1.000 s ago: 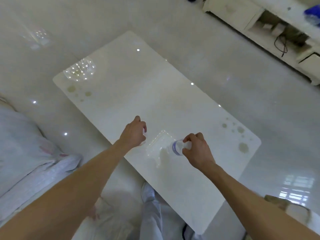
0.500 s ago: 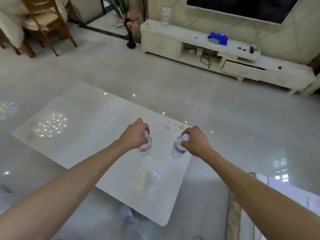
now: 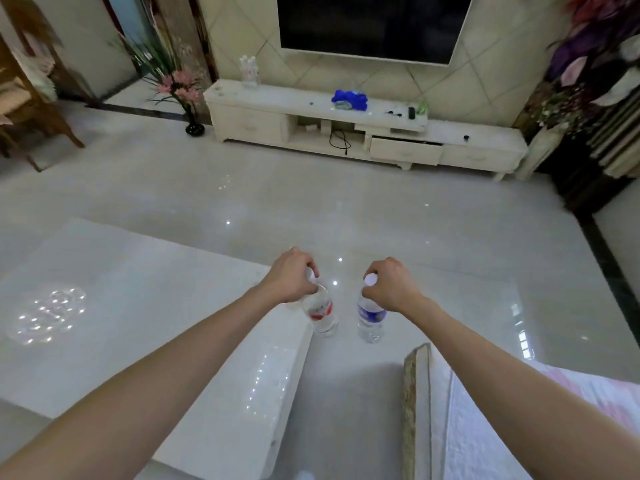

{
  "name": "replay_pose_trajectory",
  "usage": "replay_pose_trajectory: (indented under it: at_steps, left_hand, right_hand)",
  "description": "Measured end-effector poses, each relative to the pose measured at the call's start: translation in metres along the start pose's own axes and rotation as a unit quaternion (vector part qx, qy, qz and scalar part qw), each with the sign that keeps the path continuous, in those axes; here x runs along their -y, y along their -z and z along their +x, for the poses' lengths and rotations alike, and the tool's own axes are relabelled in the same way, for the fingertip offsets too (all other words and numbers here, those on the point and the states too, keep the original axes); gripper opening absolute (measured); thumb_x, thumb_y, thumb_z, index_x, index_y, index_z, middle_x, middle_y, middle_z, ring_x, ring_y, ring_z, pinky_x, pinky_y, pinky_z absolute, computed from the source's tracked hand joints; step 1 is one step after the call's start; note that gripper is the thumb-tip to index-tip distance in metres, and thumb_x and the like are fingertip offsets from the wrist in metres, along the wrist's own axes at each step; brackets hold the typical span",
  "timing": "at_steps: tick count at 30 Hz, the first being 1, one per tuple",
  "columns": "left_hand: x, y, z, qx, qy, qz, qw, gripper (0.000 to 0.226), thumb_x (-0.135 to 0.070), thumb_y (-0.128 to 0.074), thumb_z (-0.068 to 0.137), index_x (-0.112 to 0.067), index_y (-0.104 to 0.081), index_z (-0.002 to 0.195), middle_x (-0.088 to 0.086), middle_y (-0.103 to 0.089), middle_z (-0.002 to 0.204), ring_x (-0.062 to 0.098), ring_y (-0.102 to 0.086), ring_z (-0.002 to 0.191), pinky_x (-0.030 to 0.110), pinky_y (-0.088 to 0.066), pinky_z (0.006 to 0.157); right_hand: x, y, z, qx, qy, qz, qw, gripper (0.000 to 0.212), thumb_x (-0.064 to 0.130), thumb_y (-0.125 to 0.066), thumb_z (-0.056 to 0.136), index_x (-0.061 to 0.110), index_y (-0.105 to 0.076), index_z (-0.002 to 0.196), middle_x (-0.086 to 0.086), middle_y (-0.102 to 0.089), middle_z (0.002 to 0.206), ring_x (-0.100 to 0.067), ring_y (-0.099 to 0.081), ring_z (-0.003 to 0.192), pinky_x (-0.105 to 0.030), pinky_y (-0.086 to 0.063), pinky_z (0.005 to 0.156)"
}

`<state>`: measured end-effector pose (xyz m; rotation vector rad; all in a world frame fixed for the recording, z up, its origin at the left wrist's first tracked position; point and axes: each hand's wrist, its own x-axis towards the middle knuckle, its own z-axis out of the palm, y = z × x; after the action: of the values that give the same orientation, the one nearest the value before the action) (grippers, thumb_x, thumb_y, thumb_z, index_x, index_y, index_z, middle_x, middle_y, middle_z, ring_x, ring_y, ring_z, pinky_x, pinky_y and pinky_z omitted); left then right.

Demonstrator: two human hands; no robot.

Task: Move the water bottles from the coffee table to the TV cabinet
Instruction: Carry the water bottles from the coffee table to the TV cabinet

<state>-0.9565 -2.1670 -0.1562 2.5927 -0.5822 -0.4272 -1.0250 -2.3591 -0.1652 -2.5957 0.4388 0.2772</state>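
My left hand (image 3: 292,273) grips the neck of a clear water bottle with a red label (image 3: 320,311). In my right hand (image 3: 389,284) hangs a second clear bottle with a blue label (image 3: 370,318), held by its white-capped top. Both bottles dangle upright in the air past the right end of the glossy white coffee table (image 3: 121,323), above the floor. The long white TV cabinet (image 3: 277,98) stands against the far wall under a dark television (image 3: 372,26).
On the cabinet top lie a blue bundle (image 3: 349,98), a small clear vase (image 3: 250,71) and a few small dark items. A flower vase (image 3: 194,128) stands left of it, a wooden chair (image 3: 27,109) far left, a sofa edge (image 3: 485,427) bottom right.
Both bottles have been lifted off the coffee table and carried past its right end. My view has risen toward the TV cabinet.
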Motion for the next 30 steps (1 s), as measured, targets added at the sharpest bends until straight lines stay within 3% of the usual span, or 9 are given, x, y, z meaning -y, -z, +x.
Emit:
replay_pose_trajectory:
  at_steps: [4, 8, 14, 20, 27, 30]
  left_hand:
    - [-0.029, -0.007, 0.047, -0.002, -0.028, 0.016, 0.999, 0.021, -0.018, -0.073, 0.072, -0.018, -0.070, 0.092, 0.003, -0.054, 0.099, 0.024, -0.059, 0.101, 0.023, -0.037, 0.077]
    - [-0.036, -0.005, 0.110, 0.003, -0.037, 0.027, 0.999, 0.020, -0.014, -0.071, 0.073, -0.017, -0.071, 0.093, 0.006, -0.057, 0.105, 0.024, -0.059, 0.100, 0.021, -0.036, 0.075]
    - [-0.023, 0.028, 0.233, 0.022, -0.047, 0.045, 0.998, 0.023, -0.016, -0.073, 0.074, -0.017, -0.070, 0.098, 0.002, -0.048, 0.099, 0.025, -0.058, 0.101, 0.025, -0.038, 0.076]
    - [-0.009, 0.081, 0.348, -0.007, -0.024, 0.038, 0.999, 0.025, -0.013, -0.070, 0.074, -0.018, -0.070, 0.099, 0.001, -0.044, 0.097, 0.025, -0.058, 0.102, 0.024, -0.037, 0.075]
    - [0.019, 0.130, 0.476, -0.041, 0.026, 0.047, 0.998, 0.026, -0.013, -0.069, 0.077, -0.016, -0.070, 0.103, 0.010, -0.056, 0.112, 0.027, -0.058, 0.105, 0.026, -0.040, 0.080]
    - [0.033, 0.150, 0.535, -0.056, 0.064, 0.041, 0.996, 0.026, -0.015, -0.070, 0.076, -0.016, -0.071, 0.102, 0.010, -0.057, 0.112, 0.028, -0.058, 0.106, 0.026, -0.041, 0.081]
  right_hand:
    - [-0.023, 0.018, 0.033, -0.008, -0.019, -0.010, 1.000, 0.029, 0.017, -0.067, 0.077, 0.012, -0.067, 0.105, -0.012, -0.055, 0.117, -0.030, -0.060, 0.102, -0.028, -0.043, 0.078]
    - [-0.034, 0.038, 0.092, -0.009, -0.020, -0.009, 1.000, 0.030, 0.019, -0.068, 0.077, 0.014, -0.066, 0.106, -0.011, -0.054, 0.118, -0.029, -0.059, 0.103, -0.033, -0.048, 0.084]
    - [-0.017, 0.078, 0.214, 0.003, -0.002, -0.023, 1.000, 0.026, 0.018, -0.067, 0.076, 0.013, -0.065, 0.101, -0.011, -0.055, 0.114, -0.029, -0.059, 0.099, -0.029, -0.045, 0.076]
    - [0.013, 0.124, 0.337, 0.001, 0.027, -0.036, 0.999, 0.025, 0.018, -0.066, 0.077, 0.014, -0.064, 0.102, -0.011, -0.054, 0.115, -0.028, -0.058, 0.100, -0.030, -0.045, 0.080]
    - [0.048, 0.159, 0.493, 0.001, 0.077, -0.020, 0.997, 0.025, 0.019, -0.067, 0.079, 0.013, -0.065, 0.103, -0.011, -0.054, 0.115, -0.028, -0.057, 0.104, -0.030, -0.045, 0.083]
    - [0.065, 0.170, 0.570, 0.021, 0.100, -0.016, 0.995, 0.028, 0.022, -0.069, 0.080, 0.014, -0.064, 0.107, -0.009, -0.053, 0.115, -0.026, -0.057, 0.103, -0.028, -0.045, 0.078]
